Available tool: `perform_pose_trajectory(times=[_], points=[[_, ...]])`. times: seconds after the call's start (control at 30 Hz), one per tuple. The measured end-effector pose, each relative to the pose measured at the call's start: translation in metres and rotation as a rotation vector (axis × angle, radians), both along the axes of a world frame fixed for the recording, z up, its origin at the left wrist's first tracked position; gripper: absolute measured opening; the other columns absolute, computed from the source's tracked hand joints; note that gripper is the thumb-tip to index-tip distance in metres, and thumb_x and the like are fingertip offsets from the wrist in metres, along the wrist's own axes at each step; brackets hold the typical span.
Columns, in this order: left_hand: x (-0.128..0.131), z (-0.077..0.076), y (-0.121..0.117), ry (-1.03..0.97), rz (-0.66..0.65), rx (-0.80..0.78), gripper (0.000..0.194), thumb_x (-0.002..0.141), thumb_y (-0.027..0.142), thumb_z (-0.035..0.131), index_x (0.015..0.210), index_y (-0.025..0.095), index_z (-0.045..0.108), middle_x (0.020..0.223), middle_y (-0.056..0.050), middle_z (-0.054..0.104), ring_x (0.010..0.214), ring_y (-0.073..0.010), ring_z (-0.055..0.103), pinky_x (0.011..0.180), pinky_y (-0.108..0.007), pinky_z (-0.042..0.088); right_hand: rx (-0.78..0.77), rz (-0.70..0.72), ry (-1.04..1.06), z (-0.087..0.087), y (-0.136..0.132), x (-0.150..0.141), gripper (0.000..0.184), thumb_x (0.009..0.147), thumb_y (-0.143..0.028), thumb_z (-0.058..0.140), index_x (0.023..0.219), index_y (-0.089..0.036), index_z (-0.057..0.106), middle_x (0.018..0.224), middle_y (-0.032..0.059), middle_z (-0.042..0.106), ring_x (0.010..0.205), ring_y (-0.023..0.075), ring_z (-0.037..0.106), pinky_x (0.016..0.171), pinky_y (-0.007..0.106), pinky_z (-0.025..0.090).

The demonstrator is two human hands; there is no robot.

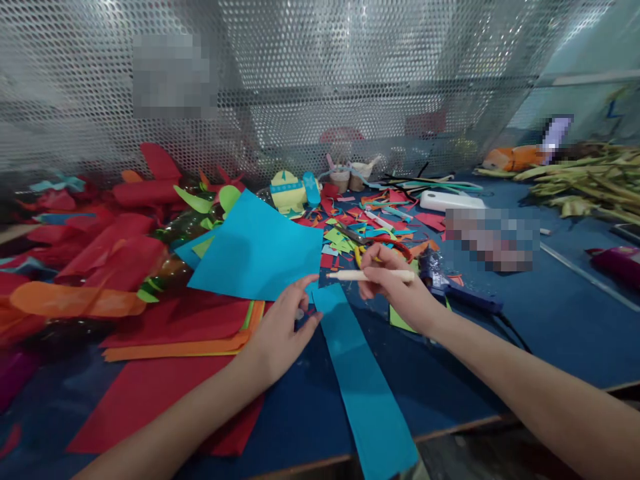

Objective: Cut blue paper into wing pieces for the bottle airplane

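Note:
My right hand (pixel 395 287) grips a slim cream-coloured marker pen (pixel 346 275), its tip pointing left. A long bright blue strip (pixel 363 377) of felt or paper lies below the pen and overhangs the table's front edge. My left hand (pixel 283 330) has its fingers stretched out and apart by the strip's top left corner. Just beyond those fingertips is a larger blue sheet (pixel 260 250), tilted over other material. A small round pale object (pixel 299 313) shows between the left thumb and fingers; its kind is unclear.
Red sheets (pixel 180 393) and layered orange ones (pixel 175 350) lie left. Scissors (pixel 357 235) rest among coloured scraps (pixel 345 241). A blue glue gun (pixel 465 293) with a cord sits right, near a white case (pixel 450 200). Dry stalks (pixel 590 177) are piled far right; perforated metal (pixel 300 87) stands behind.

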State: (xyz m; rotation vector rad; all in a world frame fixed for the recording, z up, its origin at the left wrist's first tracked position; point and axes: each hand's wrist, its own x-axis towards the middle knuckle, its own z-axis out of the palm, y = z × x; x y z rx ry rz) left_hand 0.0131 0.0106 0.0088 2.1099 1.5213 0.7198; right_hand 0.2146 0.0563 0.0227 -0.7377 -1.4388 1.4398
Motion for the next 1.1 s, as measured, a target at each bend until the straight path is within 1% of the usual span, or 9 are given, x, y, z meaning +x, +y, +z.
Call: perform_pose_trajectory(times=[0.07,0.13,0.27,0.43,0.63,0.77,0.93,1.03,1.1], points=[[0.0,0.001,0.002,-0.072,0.019,-0.051,0.045,0.084,0.02,0.045,0.128,0.02,0.036,0.085,0.0,0.048,0.079,-0.0147,0.055,0.075,-0.031,0.049,0.036,0.068,-0.041,0.001,-0.006,-0.001,0.015,0.082,-0.027,0.054,0.075,-0.022,0.041,0.05,-0.0091,0.046,0.046,0.0092,0.043,0.051,0.023,0.034],[0.0,0.001,0.001,-0.116,0.014,-0.095,0.046,0.082,0.017,0.045,0.127,0.021,0.034,0.09,-0.001,0.049,0.081,-0.0137,0.056,0.074,-0.029,0.049,0.063,0.149,-0.091,0.002,-0.011,-0.002,0.018,0.083,-0.03,0.054,0.076,-0.022,0.04,0.051,-0.0081,0.048,0.046,0.0092,0.042,0.049,0.023,0.033],[0.003,0.0,-0.005,-0.138,-0.011,-0.14,0.05,0.08,0.013,0.043,0.128,0.02,0.031,0.101,-0.006,0.051,0.093,-0.016,0.058,0.082,-0.033,0.049,0.076,0.216,-0.156,0.003,-0.017,-0.005,0.021,0.085,-0.033,0.054,0.076,-0.022,0.039,0.053,-0.0064,0.051,0.048,0.009,0.044,0.048,0.022,0.032],[0.005,-0.001,-0.008,-0.113,-0.028,-0.102,0.052,0.079,0.011,0.043,0.128,0.021,0.032,0.11,-0.009,0.051,0.108,-0.0188,0.054,0.094,-0.038,0.045,0.058,0.229,-0.189,0.003,-0.017,-0.006,0.022,0.085,-0.033,0.056,0.077,-0.021,0.039,0.055,-0.0066,0.052,0.048,0.008,0.043,0.048,0.021,0.032],[0.007,0.0,-0.012,-0.013,-0.05,-0.001,0.06,0.072,0.005,0.041,0.128,0.022,0.033,0.113,-0.009,0.05,0.106,-0.0211,0.052,0.093,-0.042,0.045,-0.022,0.335,-0.185,-0.006,-0.017,-0.007,0.025,0.084,-0.038,0.061,0.08,-0.02,0.043,0.069,0.0011,0.065,0.06,0.0104,0.056,0.056,0.022,0.042],[0.009,-0.002,-0.016,0.008,-0.054,0.024,0.065,0.068,0.004,0.042,0.13,0.021,0.03,0.112,-0.01,0.051,0.107,-0.0235,0.05,0.094,-0.046,0.043,-0.052,0.341,-0.166,-0.011,-0.019,-0.009,0.028,0.084,-0.04,0.061,0.079,-0.02,0.043,0.072,0.0015,0.065,0.062,0.0103,0.058,0.058,0.023,0.045],[0.01,-0.004,-0.018,-0.01,-0.102,-0.02,0.07,0.066,0.003,0.043,0.132,0.021,0.029,0.125,-0.013,0.048,0.119,-0.0259,0.045,0.097,-0.046,0.042,-0.013,0.347,-0.184,-0.01,-0.021,-0.011,0.029,0.085,-0.042,0.058,0.077,-0.021,0.04,0.067,-0.0005,0.061,0.061,0.0101,0.055,0.057,0.022,0.043],[0.01,0.0,-0.014,-0.073,-0.1,-0.02,0.065,0.069,0.006,0.044,0.131,0.023,0.031,0.121,-0.011,0.051,0.115,-0.0238,0.048,0.095,-0.043,0.044,0.032,0.34,-0.205,-0.007,-0.02,-0.01,0.024,0.086,-0.038,0.057,0.079,-0.021,0.041,0.065,-0.0008,0.061,0.06,0.0111,0.055,0.057,0.023,0.042],[0.008,0.004,-0.007,-0.133,-0.047,0.035,0.055,0.074,0.012,0.045,0.127,0.021,0.035,0.113,-0.009,0.053,0.106,-0.0206,0.053,0.092,-0.039,0.046,0.086,0.246,-0.243,-0.003,-0.017,-0.007,0.02,0.085,-0.034,0.056,0.08,-0.021,0.042,0.06,-0.0028,0.059,0.054,0.0113,0.053,0.053,0.022,0.04]])
